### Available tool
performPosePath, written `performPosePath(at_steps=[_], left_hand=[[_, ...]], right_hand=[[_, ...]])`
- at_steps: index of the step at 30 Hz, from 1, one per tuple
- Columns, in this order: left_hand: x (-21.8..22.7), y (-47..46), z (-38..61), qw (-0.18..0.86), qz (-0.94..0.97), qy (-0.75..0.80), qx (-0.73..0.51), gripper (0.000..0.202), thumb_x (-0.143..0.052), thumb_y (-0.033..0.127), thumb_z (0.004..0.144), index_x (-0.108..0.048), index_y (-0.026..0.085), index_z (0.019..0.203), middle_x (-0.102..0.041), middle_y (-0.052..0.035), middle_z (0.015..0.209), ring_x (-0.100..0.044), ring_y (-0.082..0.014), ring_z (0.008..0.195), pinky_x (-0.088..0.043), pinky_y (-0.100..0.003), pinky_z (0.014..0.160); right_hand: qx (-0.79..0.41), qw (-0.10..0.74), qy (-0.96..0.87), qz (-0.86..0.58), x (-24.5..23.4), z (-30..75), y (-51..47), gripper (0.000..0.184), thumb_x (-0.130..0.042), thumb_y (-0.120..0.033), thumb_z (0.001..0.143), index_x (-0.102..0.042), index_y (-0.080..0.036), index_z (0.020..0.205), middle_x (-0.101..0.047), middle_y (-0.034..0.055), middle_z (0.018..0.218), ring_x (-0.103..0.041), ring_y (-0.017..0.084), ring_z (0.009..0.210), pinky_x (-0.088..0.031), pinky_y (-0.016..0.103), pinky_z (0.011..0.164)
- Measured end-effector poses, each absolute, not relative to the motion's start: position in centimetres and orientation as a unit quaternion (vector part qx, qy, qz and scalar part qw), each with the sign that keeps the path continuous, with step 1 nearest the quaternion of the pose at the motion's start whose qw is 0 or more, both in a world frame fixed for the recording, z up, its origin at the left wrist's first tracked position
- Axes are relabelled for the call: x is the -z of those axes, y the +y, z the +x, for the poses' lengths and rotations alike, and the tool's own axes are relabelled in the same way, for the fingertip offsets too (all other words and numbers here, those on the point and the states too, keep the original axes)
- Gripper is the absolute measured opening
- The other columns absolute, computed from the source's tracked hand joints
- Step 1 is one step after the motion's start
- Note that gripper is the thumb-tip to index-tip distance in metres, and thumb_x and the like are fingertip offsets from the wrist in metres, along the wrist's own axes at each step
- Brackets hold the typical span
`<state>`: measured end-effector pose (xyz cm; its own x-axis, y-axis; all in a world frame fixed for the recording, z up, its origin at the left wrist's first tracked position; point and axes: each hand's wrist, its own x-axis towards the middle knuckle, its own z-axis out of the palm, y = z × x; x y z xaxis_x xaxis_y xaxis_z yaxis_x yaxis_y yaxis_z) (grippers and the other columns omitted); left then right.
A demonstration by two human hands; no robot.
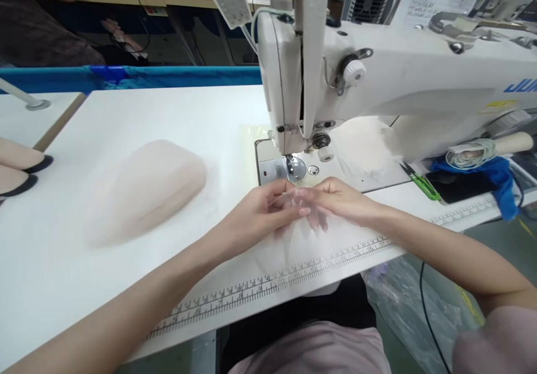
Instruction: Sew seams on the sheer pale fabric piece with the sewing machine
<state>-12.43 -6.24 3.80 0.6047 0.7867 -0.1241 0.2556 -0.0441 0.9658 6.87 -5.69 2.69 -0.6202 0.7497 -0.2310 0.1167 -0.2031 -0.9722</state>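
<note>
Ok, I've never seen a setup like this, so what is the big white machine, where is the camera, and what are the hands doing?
The one picture comes from a camera on the person's head, looking down at a white table. The big white machine is a sewing machine, its needle area just beyond the hands. The left hand and right hand meet in front of it, pinching a thin, sheer piece of fabric that lies flat toward the ruler strip on the table edge. A pile of similar fabric lies to the left, green snips to the right.
</note>
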Motion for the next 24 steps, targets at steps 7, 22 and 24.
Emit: performPosePath(at_steps=[7, 22, 24], left_hand=[[-2.9, -6.2, -12.7, 0.461, 0.719, 0.452, -0.257, 0.02, -0.062, 0.035, 0.085, -0.047, 0.022, 0.09, -0.038, 0.0127, 0.049, -0.036, -0.0071, 0.041, -0.028, -0.018, 0.04], [-0.4, -6.5, -13.6, 0.022, 0.872, 0.358, -0.332, 0.007, -0.046, 0.019, 0.095, -0.045, 0.022, 0.089, -0.048, 0.0104, 0.055, -0.039, -0.0058, 0.042, -0.031, -0.016, 0.044], [-0.3, -6.6, -13.6, 0.001, 0.875, 0.347, -0.339, 0.007, -0.047, 0.018, 0.095, -0.044, 0.021, 0.089, -0.05, 0.0101, 0.055, -0.041, -0.006, 0.042, -0.034, -0.016, 0.045]], right_hand=[[-0.508, 0.261, -0.723, -0.389, -3.4, 8.0, -3.4, 0.012, -0.071, -0.03, 0.079, -0.07, -0.018, 0.08, -0.064, -0.0038, 0.069, -0.053, 0.007, 0.062, -0.039, 0.022, 0.057], [-0.327, 0.319, -0.795, -0.398, -2.0, 7.6, -5.4, 0.014, -0.062, -0.021, 0.086, -0.062, -0.022, 0.099, -0.065, -0.0046, 0.068, -0.061, 0.009, 0.059, -0.05, 0.021, 0.057], [-0.297, 0.319, -0.815, -0.382, -1.7, 7.7, -5.6, 0.015, -0.059, -0.02, 0.087, -0.061, -0.022, 0.102, -0.064, -0.0045, 0.068, -0.059, 0.009, 0.057, -0.049, 0.021, 0.056]])
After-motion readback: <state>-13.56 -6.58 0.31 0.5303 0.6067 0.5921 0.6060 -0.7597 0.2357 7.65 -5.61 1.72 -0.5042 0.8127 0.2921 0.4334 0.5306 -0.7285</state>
